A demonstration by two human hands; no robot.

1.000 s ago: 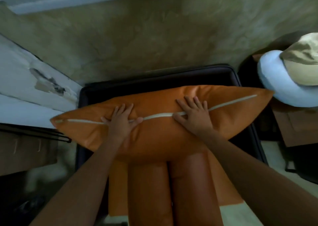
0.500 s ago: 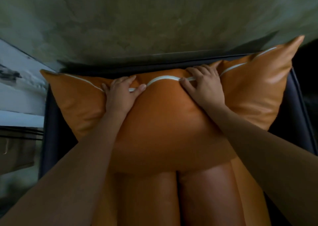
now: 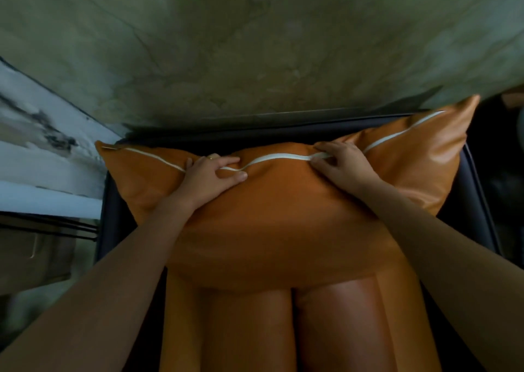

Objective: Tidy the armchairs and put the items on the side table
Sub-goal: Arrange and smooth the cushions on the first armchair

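Observation:
A large orange leather cushion point(image 3: 283, 224) with a white piped seam leans against the back of a dark armchair point(image 3: 479, 201). My left hand point(image 3: 208, 177) grips its top edge left of centre, fingers curled over the seam. To the right of centre, my right hand point(image 3: 344, 164) pinches the white piping between fingers and thumb. The cushion stands on the chair's orange seat pad point(image 3: 326, 329), which is ribbed lengthwise. The cushion's right corner rises above the chair back.
A mottled green-grey wall point(image 3: 255, 45) stands right behind the armchair. At the left are a peeling white surface point(image 3: 42, 156) and a dim brown piece of furniture point(image 3: 34, 258) below it. The right edge of the view is dark.
The cushion has moved back and up against the chair back, and my view has closed in. Both hands went from flat on the cushion to curled round its top seam.

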